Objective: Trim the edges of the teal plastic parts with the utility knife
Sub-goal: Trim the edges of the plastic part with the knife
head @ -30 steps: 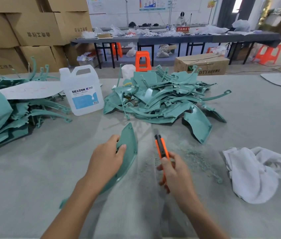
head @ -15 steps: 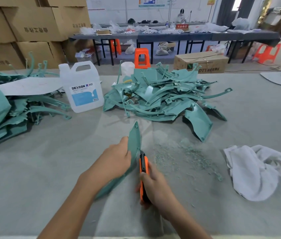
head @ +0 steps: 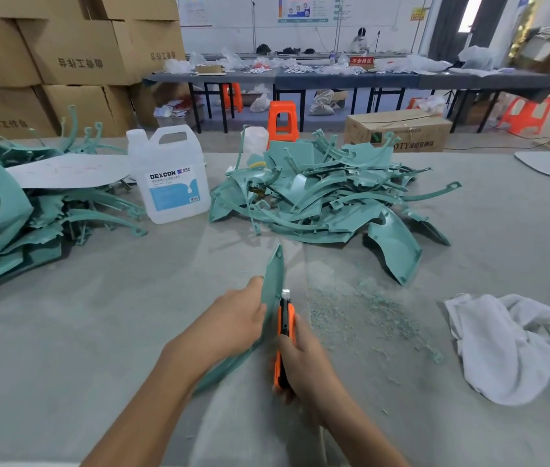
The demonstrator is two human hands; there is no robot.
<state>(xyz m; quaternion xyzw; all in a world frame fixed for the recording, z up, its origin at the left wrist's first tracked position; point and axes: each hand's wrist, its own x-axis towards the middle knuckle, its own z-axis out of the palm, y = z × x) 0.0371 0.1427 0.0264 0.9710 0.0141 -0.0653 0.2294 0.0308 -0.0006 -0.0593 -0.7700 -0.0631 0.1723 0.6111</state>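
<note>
On the grey table (head: 64, 348), left hand (head: 233, 326) gripping teal part (head: 273, 281), right hand (head: 304, 357) clasping orange utility knife (head: 285, 318) against its edge

I read DEXCON on the white jug (head: 169, 176), left; OTY on the far cardboard box (head: 398, 129); 不合格区 on the far red sign (head: 362, 61).

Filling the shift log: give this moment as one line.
step: edge trimming | left hand: holds teal plastic part | right hand: grips utility knife against part's edge

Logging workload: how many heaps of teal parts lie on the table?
2. The left heap sits at far left; the centre heap lies right of the jug. Others may lie out of view.
</note>
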